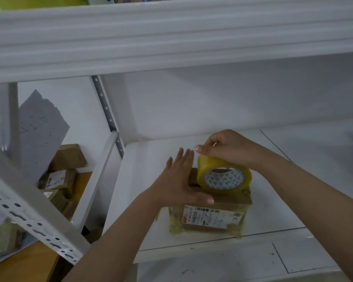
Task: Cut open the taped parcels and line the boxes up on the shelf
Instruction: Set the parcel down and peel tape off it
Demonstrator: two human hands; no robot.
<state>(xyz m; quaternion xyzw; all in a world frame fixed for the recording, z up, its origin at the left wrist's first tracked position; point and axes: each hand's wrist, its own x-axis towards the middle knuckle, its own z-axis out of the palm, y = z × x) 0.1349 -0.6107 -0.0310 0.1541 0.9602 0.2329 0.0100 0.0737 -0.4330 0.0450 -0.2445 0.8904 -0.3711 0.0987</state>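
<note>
From the head view, a taped cardboard parcel [209, 215] is sitting on the white shelf [273, 200] — label facing the camera. It is being pressed flat by the left hand [177, 184], fingers straight and spread over its top. A roll of yellow tape [224, 176] is being held upright on the parcel by the right hand [226, 148], fingers curled round its rim. More parcels [59, 178] are lying lower left — beyond the shelf post [108, 110].

A white shelf [273, 159] bears one taped parcel [208, 218] (label facing the camera).
</note>
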